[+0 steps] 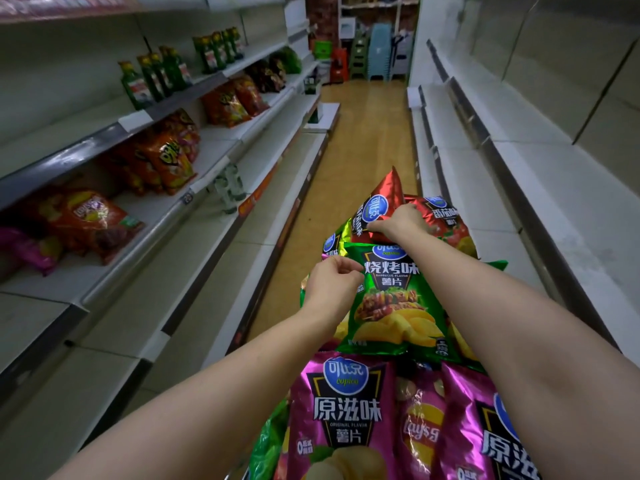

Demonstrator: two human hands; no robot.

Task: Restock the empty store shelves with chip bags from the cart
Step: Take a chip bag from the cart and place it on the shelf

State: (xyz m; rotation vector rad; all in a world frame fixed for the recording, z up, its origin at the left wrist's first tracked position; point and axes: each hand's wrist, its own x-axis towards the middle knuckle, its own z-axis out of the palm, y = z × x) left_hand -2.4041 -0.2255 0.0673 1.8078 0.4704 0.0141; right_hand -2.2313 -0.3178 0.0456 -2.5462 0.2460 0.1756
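Note:
A heap of chip bags fills the cart in front of me. My left hand [332,282] pinches the upper left edge of a green barbecue chip bag [394,303] lying on top of the heap. Farther out, my right hand [401,221] grips a red chip bag [377,206], whose corner sticks up. Pink original-flavour bags [346,410] lie nearest me. The cart itself is hidden under the bags.
Shelves on the left [221,199] hold orange snack bags [166,157], a red Lay's bag [86,220] and green bottles [152,76]. The lower left shelves and the right shelves [502,140] are bare. The wooden aisle floor [363,126] runs ahead to stacked stools.

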